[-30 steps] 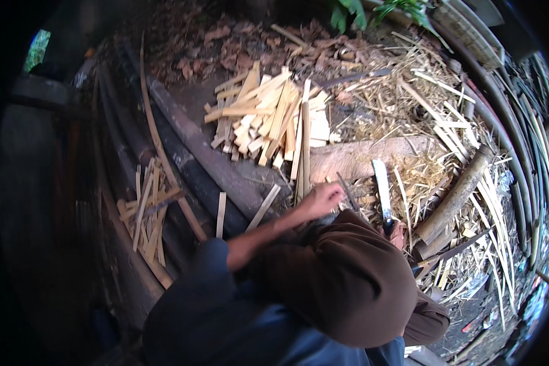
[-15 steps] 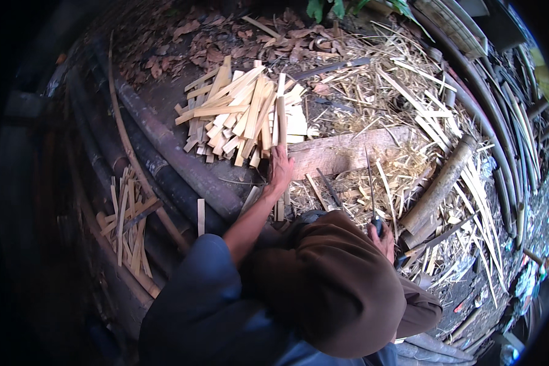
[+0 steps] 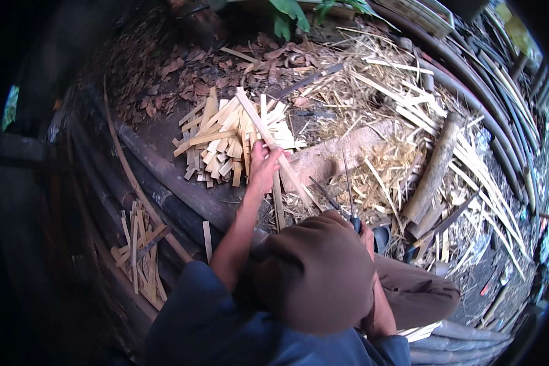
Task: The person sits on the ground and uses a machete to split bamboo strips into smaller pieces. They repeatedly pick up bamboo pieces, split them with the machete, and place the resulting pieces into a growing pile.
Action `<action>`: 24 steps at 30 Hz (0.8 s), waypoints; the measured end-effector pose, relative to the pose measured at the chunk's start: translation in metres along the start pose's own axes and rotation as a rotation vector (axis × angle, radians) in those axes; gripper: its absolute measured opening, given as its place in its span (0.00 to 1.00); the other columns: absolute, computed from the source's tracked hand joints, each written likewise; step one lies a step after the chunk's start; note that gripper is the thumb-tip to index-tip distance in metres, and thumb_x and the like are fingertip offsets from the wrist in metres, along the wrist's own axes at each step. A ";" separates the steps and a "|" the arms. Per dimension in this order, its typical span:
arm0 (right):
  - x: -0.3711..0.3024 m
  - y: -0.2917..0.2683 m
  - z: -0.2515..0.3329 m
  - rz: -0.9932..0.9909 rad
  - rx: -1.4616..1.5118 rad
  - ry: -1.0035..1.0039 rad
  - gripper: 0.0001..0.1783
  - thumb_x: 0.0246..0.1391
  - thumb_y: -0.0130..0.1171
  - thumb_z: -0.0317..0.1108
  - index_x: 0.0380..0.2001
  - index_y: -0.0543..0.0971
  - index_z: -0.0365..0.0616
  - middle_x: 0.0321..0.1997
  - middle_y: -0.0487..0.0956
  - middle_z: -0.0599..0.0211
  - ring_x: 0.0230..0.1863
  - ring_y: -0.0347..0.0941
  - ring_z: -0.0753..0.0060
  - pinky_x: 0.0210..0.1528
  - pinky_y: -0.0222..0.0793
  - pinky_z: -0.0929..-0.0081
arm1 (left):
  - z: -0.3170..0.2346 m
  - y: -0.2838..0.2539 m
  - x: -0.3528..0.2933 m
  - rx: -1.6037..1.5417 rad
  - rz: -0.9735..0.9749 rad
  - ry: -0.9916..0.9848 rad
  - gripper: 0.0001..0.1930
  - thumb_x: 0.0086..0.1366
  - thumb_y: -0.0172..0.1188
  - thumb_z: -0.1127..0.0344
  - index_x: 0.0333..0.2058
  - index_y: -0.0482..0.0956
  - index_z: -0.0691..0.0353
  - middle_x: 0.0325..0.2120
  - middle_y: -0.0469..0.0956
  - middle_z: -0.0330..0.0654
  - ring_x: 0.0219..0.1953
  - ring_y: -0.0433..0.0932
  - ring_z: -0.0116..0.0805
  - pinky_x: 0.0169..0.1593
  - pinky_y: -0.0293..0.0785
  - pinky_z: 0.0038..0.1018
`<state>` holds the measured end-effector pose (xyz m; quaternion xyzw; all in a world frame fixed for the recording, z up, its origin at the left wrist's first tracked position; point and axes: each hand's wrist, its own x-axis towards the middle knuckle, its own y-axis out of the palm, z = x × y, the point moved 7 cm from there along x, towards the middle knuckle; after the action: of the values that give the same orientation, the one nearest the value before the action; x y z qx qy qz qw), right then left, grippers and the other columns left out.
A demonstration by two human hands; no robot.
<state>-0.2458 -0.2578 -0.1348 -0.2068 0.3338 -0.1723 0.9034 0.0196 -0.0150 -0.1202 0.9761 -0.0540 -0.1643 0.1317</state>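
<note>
My left hand (image 3: 265,166) is closed around a pale bamboo slat (image 3: 260,125), which leans with its upper end to the left over a heap of similar slats (image 3: 210,149). Closed on the dark handle of a knife, my right hand (image 3: 367,236) is partly hidden behind a rounded brown cloth (image 3: 317,274). The thin knife blade (image 3: 346,174) points up and away from me, apart from the slat. Between and beyond my hands lies a flat wooden board (image 3: 332,149) with shavings around it.
A short log (image 3: 433,168) and a long blade (image 3: 448,224) lie on the right. Dark bamboo poles (image 3: 158,155) run along the left, with a smaller bundle of slats (image 3: 141,244) on them. Shavings (image 3: 387,165) and long strips (image 3: 488,207) cover the ground; dry leaves (image 3: 177,73) lie beyond.
The slat in my left hand has gone from upright to leaning left at its top. My right hand has come left with the knife, closer to the slat. The whole view has shifted slightly.
</note>
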 end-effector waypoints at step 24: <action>-0.009 0.028 0.133 0.105 0.251 -0.333 0.22 0.67 0.51 0.52 0.46 0.73 0.41 0.24 0.76 0.43 0.27 0.76 0.43 0.31 0.69 0.53 | -0.084 0.085 -0.046 0.696 0.014 0.187 0.40 0.77 0.33 0.48 0.40 0.73 0.93 0.29 0.82 0.63 0.36 0.85 0.52 0.44 0.83 0.33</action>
<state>-0.1578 -0.1956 -0.0514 -0.1004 0.1661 -0.1285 0.9725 -0.0011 -0.0695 -0.0059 0.9729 -0.1009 -0.0452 -0.2029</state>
